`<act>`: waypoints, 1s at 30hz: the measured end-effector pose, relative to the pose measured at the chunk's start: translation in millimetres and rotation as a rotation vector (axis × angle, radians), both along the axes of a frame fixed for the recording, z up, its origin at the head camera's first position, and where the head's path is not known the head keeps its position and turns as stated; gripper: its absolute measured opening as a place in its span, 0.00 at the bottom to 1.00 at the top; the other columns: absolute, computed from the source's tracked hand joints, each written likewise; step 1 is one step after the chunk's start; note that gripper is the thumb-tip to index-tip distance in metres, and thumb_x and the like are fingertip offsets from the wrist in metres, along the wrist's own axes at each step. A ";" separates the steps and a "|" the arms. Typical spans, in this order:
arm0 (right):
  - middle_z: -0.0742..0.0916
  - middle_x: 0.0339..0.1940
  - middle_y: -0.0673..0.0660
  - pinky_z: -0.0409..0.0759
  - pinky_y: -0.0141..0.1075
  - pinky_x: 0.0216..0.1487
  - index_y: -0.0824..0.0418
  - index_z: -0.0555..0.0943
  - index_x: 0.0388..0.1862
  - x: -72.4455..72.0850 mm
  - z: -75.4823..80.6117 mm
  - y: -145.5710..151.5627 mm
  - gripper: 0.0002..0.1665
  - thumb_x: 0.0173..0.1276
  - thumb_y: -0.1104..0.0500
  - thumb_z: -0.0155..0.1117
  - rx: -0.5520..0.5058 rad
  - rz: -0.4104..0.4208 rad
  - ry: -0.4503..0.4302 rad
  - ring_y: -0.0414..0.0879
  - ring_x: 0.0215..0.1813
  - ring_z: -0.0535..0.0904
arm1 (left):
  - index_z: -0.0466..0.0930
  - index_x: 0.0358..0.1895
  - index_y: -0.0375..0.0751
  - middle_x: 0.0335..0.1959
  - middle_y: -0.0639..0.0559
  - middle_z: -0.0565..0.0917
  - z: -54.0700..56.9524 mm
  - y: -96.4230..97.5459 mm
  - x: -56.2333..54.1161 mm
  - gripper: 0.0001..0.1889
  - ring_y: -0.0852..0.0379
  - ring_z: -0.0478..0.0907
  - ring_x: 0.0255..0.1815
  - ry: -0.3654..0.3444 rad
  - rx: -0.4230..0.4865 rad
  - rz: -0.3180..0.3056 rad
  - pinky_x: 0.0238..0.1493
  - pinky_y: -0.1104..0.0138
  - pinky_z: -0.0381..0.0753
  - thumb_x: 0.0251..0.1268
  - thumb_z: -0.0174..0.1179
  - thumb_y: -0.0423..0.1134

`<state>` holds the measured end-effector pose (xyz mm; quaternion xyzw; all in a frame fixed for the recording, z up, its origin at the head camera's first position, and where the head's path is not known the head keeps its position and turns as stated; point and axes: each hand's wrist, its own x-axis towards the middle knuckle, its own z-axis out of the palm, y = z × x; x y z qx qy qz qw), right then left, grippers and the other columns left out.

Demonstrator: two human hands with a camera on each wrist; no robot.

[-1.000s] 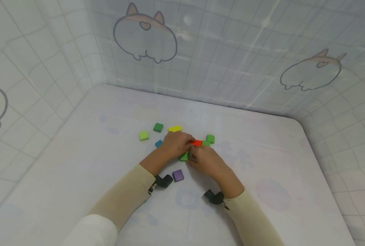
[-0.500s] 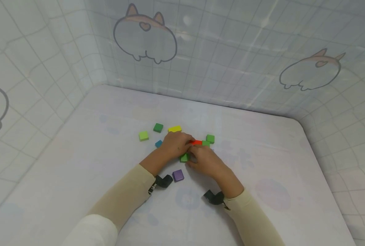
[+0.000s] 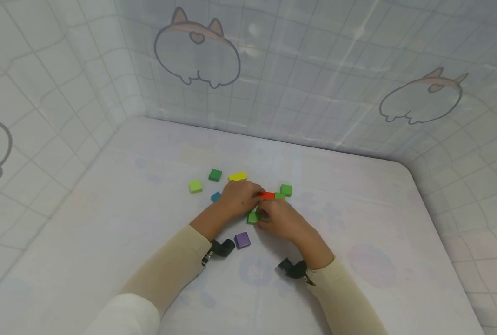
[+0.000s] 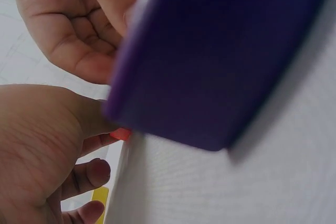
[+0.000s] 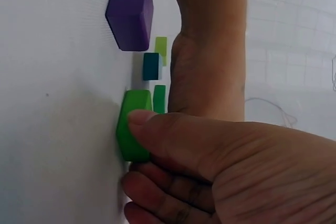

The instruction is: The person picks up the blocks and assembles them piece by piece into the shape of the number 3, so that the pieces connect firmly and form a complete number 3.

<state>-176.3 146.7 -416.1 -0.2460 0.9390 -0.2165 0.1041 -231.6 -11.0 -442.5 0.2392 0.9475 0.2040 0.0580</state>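
In the head view my left hand [image 3: 240, 197] reaches over the middle of the block group, its fingertips on the left end of a red block [image 3: 268, 195]. The left wrist view shows thumb and forefinger pinching that red block [image 4: 120, 134]; the other fingers are loosely bent. My right hand [image 3: 282, 217] is close beside it, its thumb on a bright green block [image 5: 135, 129] and its fingers curled behind, gripping it at the surface. A small green block [image 3: 280, 196] sits against the red block's right end. A purple block [image 3: 242, 240] lies nearer me, between the forearms.
A green cube [image 3: 286, 190] lies right of the group. Left and behind are a yellow block [image 3: 237, 177], a dark green block [image 3: 215, 175], a lime block [image 3: 195, 186] and a partly hidden blue block [image 3: 216, 197]. Tiled-pattern walls [image 3: 298, 74] enclose the white surface [image 3: 340, 298].
The bright green block under my right hand has shifted slightly toward me and to the right, and more of it shows. My left hand and the other blocks stay put.
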 end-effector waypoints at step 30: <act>0.86 0.36 0.48 0.83 0.33 0.42 0.59 0.86 0.43 14.3 -19.9 7.7 0.15 0.56 0.63 0.77 -0.279 -0.200 -0.079 0.39 0.37 0.81 | 0.84 0.58 0.53 0.53 0.59 0.86 2.3 -4.2 -0.5 0.17 0.58 0.82 0.55 -0.027 -0.010 0.029 0.55 0.59 0.80 0.68 0.64 0.46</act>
